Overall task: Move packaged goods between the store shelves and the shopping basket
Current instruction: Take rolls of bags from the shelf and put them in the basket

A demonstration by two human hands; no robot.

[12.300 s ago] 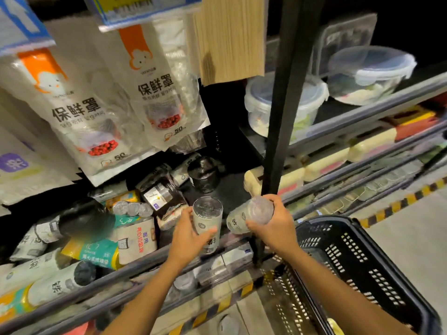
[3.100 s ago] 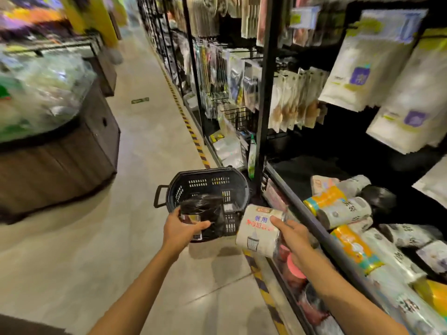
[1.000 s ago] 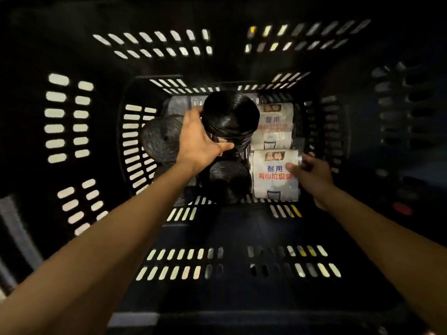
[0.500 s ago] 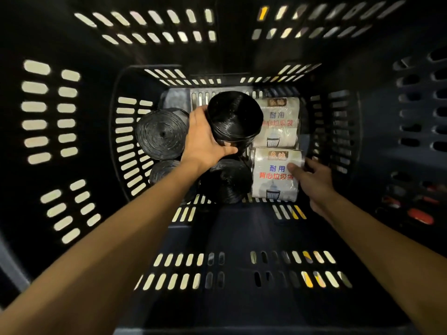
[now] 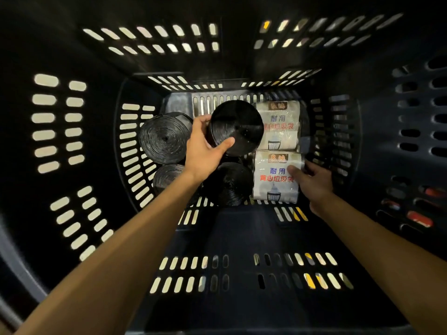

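You are looking straight down into a deep black basket (image 5: 237,233). Its walls and floor are full of little slots, and a pale floor shows through them. Through the slots low on the right you can see yellow and black stripes (image 5: 308,281) and some red shapes (image 5: 419,218), too blurry to name.

Two white packs lie on the right side of the basket floor. The near white pack (image 5: 273,187) says 耐用 in blue and 背心垃圾袋 in red, with a small picture of a bin below. The far white pack (image 5: 280,126) has the same words, partly covered. Each has a brown tag on top that is too small to read. Three other black rolls (image 5: 165,137) sit on the left.

Your left hand (image 5: 205,153) grips the top black roll (image 5: 238,126), thumb across its flat face, fingers round the far side. Your right hand (image 5: 314,182) holds the near white pack by its right end, thumb on the front.
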